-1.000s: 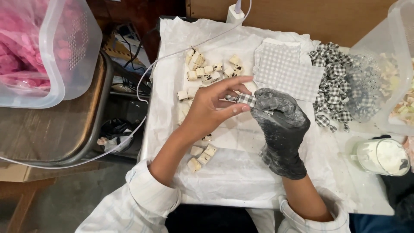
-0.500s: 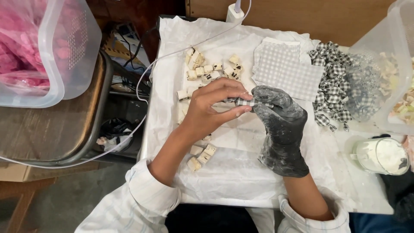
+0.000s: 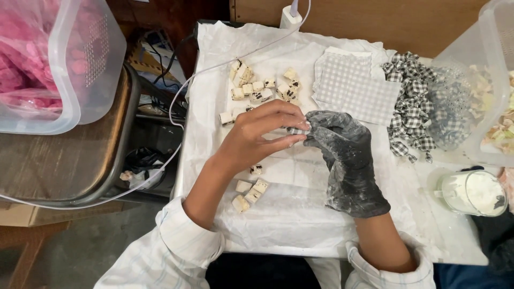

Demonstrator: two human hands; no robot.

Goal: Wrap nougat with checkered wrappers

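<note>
Our left hand and gloved right hand have drawn together, both grips now pinching the checked wrapped sweet closed.

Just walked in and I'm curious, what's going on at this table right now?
A person is wrapping small sweets. The bare left hand and the dark-gloved right hand together pinch one checked-paper piece over a white plastic sheet. Unwrapped cream-coloured cubes lie behind the hands, a few more nearer the person. A stack of checked papers and a pile of wrapped pieces sit to the right, by a cup of white powder.
</note>
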